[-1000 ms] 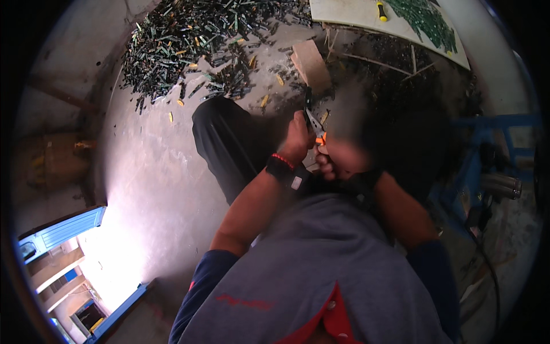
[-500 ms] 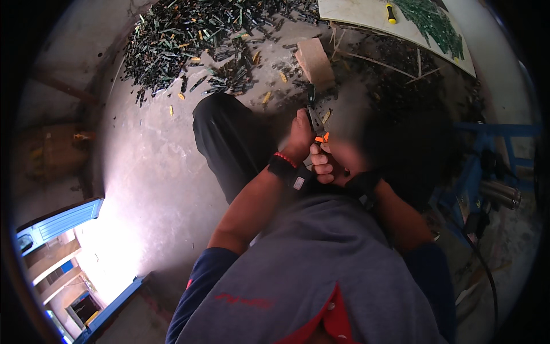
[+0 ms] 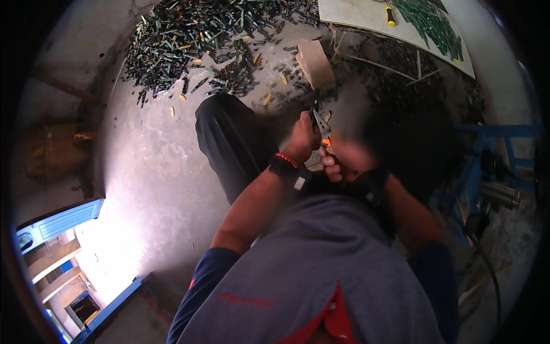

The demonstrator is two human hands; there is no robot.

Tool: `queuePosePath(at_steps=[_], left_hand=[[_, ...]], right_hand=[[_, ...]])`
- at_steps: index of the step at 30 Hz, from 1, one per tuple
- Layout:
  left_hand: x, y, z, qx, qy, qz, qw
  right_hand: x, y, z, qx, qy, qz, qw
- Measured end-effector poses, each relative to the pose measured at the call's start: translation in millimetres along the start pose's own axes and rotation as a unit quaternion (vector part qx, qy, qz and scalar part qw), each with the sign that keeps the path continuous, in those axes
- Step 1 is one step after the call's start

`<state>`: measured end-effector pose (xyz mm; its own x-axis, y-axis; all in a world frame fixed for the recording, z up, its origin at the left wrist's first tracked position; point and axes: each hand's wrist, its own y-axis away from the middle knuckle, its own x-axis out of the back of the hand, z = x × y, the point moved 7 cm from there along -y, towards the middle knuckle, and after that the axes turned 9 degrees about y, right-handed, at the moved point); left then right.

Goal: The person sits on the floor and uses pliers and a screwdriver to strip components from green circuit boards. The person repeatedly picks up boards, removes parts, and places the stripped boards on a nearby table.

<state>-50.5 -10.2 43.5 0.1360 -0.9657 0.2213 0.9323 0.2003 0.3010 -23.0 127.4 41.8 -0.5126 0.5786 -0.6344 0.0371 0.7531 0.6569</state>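
In front of my lap, my right hand [image 3: 348,157] is closed round a pair of pliers [image 3: 322,125] with grey jaws and orange on the handles. The jaws point away from me, beside the fingers of my left hand [image 3: 303,136]. My left hand is closed, its thumb up, on a narrow dark strip [image 3: 315,105] held next to the pliers' jaws. Much of that strip is hidden by the fingers, and I cannot tell whether the jaws grip it. A brown block [image 3: 316,66] lies on the floor just beyond both hands.
A large heap of dark and green strips [image 3: 177,49] spreads over the floor ahead, with yellow pieces among them. At far right a pale board [image 3: 355,12] bears green strips [image 3: 432,28] and a yellow-handled screwdriver [image 3: 391,16]. A blue metal frame [image 3: 498,131] stands at right.
Both hands have shifted slightly to the right, the right one also a little nearer me. The pliers moved along, and less of the dark strip shows beyond my left thumb.
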Motion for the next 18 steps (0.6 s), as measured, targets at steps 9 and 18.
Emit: queuePosePath(at_steps=[9,18], left_hand=[[-3.8,0.5,-12.5,0.077,0.047,-0.038,0.995],[2.8,3.8,10.1,-0.051,0.027,0.006,0.998]], right_hand=[[8.5,33.0,-45.5,0.125,0.581,0.328,0.734],[-19.0,12.4,-1.4,0.044,-0.004,-0.016,0.999]])
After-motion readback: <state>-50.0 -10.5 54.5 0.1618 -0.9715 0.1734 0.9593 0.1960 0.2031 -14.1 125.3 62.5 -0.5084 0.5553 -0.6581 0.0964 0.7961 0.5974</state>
